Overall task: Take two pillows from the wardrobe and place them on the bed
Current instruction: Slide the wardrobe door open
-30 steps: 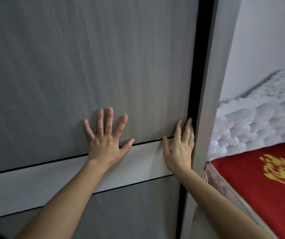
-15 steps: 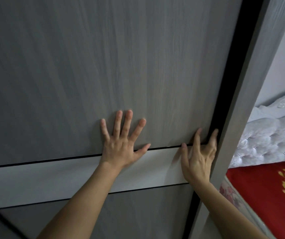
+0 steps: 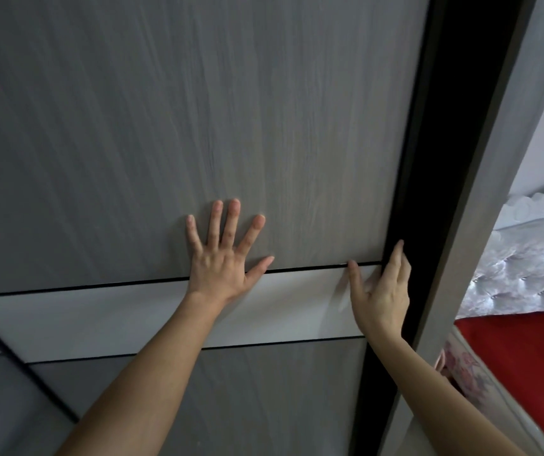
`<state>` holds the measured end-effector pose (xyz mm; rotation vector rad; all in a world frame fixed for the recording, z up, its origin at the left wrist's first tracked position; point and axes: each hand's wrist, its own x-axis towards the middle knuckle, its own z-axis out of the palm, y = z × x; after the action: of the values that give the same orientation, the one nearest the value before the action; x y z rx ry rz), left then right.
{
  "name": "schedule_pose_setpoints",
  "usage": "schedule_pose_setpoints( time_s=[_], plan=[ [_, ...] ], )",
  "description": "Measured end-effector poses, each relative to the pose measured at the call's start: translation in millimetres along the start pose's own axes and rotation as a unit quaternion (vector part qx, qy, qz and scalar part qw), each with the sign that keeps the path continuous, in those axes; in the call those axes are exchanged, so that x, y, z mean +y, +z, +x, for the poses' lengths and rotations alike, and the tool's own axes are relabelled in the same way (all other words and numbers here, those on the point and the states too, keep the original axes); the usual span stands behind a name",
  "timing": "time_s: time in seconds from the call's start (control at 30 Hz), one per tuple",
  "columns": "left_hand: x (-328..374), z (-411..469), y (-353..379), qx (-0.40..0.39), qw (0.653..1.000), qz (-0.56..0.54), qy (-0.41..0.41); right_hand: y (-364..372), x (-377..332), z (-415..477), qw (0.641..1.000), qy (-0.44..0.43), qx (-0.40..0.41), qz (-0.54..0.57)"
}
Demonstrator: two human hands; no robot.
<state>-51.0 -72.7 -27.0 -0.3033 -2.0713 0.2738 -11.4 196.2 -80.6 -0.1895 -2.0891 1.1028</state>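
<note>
I have my left hand (image 3: 223,258) spread wide and flat on the grey wardrobe door (image 3: 198,126), palm pressing, gripping nothing. My right hand (image 3: 380,289) is hooked on the door's right edge, fingers curled narrow around it and reaching into the dark gap (image 3: 428,192) just beyond them. That gap has grown: a second ago it was only a thin black line beside my right fingers, and now it is a broad dark band between the door edge and the wardrobe frame (image 3: 481,225), so the door is sliding leftward under my push. I judge the opening step to be partly done. The pillows are not visible; the interior reads as plain black. The bed (image 3: 520,350), with its red cover, lies off to the right of my right forearm, beyond the frame.
</note>
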Motion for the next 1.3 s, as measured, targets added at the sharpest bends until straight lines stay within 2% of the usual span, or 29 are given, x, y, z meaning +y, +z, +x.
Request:
schedule_pose_setpoints(
  time_s=[0.1,0.2,0.37,0.53,0.67,0.87,1.2,1.3],
  plan=[
    [-22.6,-9.8,-7.4,-0.023,1.000,0.012,-0.010,6.2,-11.1,-16.3,0.999,0.011,-0.032,0.012],
    [-41.4,-21.4,-17.3,-0.051,0.998,0.018,-0.029,13.9,-19.3,-30.9,0.997,-0.015,-0.062,0.034],
    [-62.5,-43.4,-37.2,-0.110,0.987,0.006,-0.116,36.5,-36.2,-50.3,0.988,-0.084,-0.123,0.042],
    [-85.6,-65.0,-53.6,-0.162,0.969,-0.040,-0.182,57.6,-56.6,-72.3,0.975,-0.095,-0.197,0.051],
    [-117.1,-80.6,-57.3,-0.183,0.959,-0.033,-0.212,80.7,-80.5,-89.9,0.966,-0.112,-0.229,0.051],
    [-172.1,-105.8,-48.9,-0.186,0.952,-0.020,-0.242,121.0,-110.5,-116.3,0.948,-0.149,-0.273,0.066],
    [-285.5,-156.2,-41.1,-0.159,0.957,-0.056,-0.235,205.5,-175.3,-179.4,0.949,-0.166,-0.260,0.066],
    [-308.1,-168.1,-36.6,-0.138,0.949,-0.082,-0.271,231.7,-188.3,-196.0,0.945,-0.186,-0.260,0.075]
  ],
)
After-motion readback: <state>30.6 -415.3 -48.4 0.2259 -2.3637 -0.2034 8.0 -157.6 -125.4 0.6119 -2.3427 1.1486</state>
